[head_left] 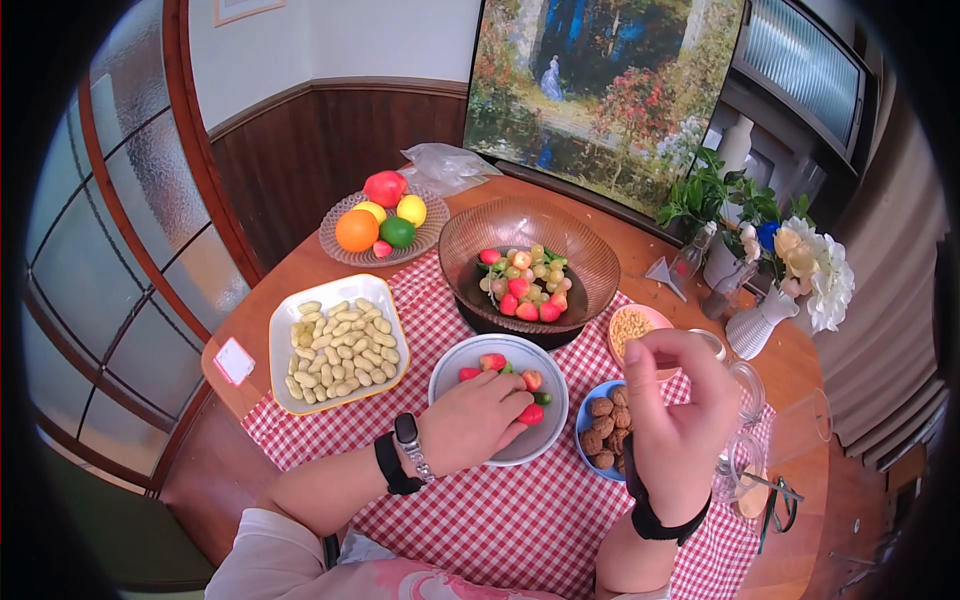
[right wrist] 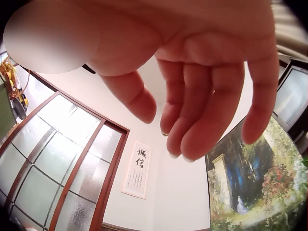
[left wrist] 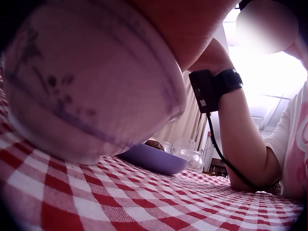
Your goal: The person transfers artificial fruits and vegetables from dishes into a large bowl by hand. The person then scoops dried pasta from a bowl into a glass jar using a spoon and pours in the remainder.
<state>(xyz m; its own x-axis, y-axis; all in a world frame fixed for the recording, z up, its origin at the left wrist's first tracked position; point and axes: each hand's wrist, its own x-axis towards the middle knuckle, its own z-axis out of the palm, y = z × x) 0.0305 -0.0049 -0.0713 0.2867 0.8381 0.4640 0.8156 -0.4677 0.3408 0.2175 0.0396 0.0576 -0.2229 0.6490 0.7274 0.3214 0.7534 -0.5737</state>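
Note:
My left hand reaches over the near rim of a white bowl with a blue-grey band. Its fingers lie among small red-and-yellow fruits and small green pieces; the thumb and what is under the palm are hidden. In the left wrist view the bowl's outer side fills the upper left. Raised above a blue bowl of walnuts, my right hand has loosely bent fingers. The right wrist view shows nothing between those fingers and the thumb.
A tray of peanuts stands at left, a fruit plate behind it. A large brown glass bowl holds grapes and red fruits. Right of it are a pink bowl, glass jars, eyeglasses and a flower vase.

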